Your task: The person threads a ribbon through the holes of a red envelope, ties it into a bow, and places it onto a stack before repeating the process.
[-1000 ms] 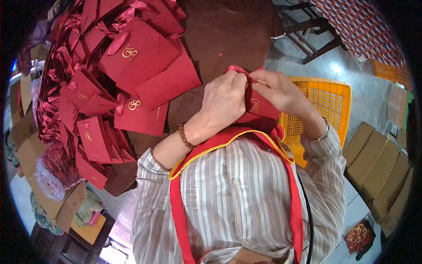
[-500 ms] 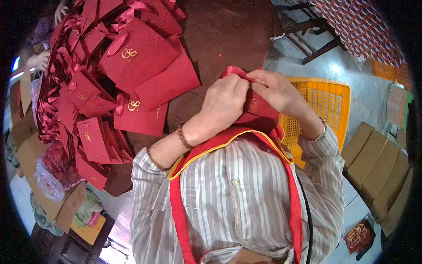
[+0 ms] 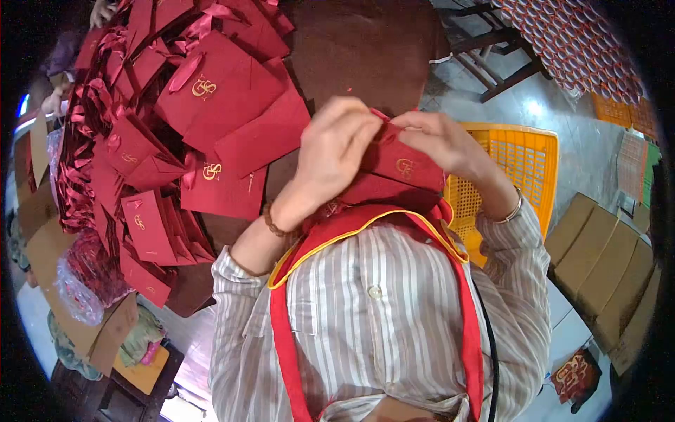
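Note:
A red envelope-like bag (image 3: 402, 167) with a gold emblem is held up near my chest, its top edge between my two hands. My left hand (image 3: 329, 149), wearing a beaded bracelet, has its fingers bent together by a strip of red ribbon at the bag's upper left. On the bag's upper right, my right hand (image 3: 439, 143) pinches the ribbon, a metal bangle on its wrist. Left of my hands, a large pile of red bags (image 3: 221, 91) with ribbons covers the brown table (image 3: 362, 46).
An orange plastic basket (image 3: 538, 158) stands just right of my hands. Another person's hand (image 3: 56, 100) is at the pile's far left. Cardboard boxes (image 3: 598, 257) lie at the right, a wooden stool (image 3: 492, 53) behind, and a plastic-wrapped red bundle (image 3: 88, 278) at lower left.
My left hand has moved left, uncovering more of the bag's front and emblem. My right hand stays nearly in place. The other person's hand at the left has shifted slightly.

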A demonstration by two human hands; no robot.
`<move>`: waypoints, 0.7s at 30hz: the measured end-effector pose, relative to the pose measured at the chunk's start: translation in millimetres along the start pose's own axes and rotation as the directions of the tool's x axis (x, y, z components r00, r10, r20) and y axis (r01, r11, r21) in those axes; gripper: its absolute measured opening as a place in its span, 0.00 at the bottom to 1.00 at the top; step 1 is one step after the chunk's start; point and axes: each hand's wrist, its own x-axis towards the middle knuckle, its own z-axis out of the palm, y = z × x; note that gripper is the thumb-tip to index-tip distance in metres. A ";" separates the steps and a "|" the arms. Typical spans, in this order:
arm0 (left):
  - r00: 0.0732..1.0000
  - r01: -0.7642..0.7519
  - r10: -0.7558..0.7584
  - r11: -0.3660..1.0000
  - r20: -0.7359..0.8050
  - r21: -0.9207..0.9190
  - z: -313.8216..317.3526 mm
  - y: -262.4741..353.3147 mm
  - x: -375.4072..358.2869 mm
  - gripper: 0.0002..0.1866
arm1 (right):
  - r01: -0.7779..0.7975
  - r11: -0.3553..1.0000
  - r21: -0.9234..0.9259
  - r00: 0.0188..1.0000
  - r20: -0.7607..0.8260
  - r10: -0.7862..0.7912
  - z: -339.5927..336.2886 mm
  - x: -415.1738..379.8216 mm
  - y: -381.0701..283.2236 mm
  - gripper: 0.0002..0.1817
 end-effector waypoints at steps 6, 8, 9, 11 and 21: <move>0.962 0.148 -0.098 0.972 0.256 -0.184 -5.9 -22.9 16.0 0.07 | 0.161 0.982 0.097 0.951 0.250 -0.180 -26.4 11.5 7.7 0.15; 0.918 0.240 -0.161 0.953 0.363 -0.183 -8.0 -17.8 23.1 0.07 | -0.093 0.990 0.111 0.946 0.319 0.053 -30.8 13.6 -10.2 0.15; 0.858 0.331 -0.224 0.929 0.462 -0.165 -8.6 -16.7 25.4 0.08 | -0.336 0.936 0.108 0.878 0.394 0.270 -32.5 15.1 -14.6 0.16; 0.820 0.405 -0.218 0.875 0.530 -0.266 -7.1 -21.1 28.3 0.08 | -0.271 0.962 0.011 0.840 0.491 0.231 -43.8 26.8 -3.6 0.15; 0.776 0.543 -0.199 0.694 0.599 -0.473 -5.3 -34.9 24.3 0.07 | 0.276 0.938 -0.208 0.877 0.454 -0.157 -38.6 33.3 -5.1 0.12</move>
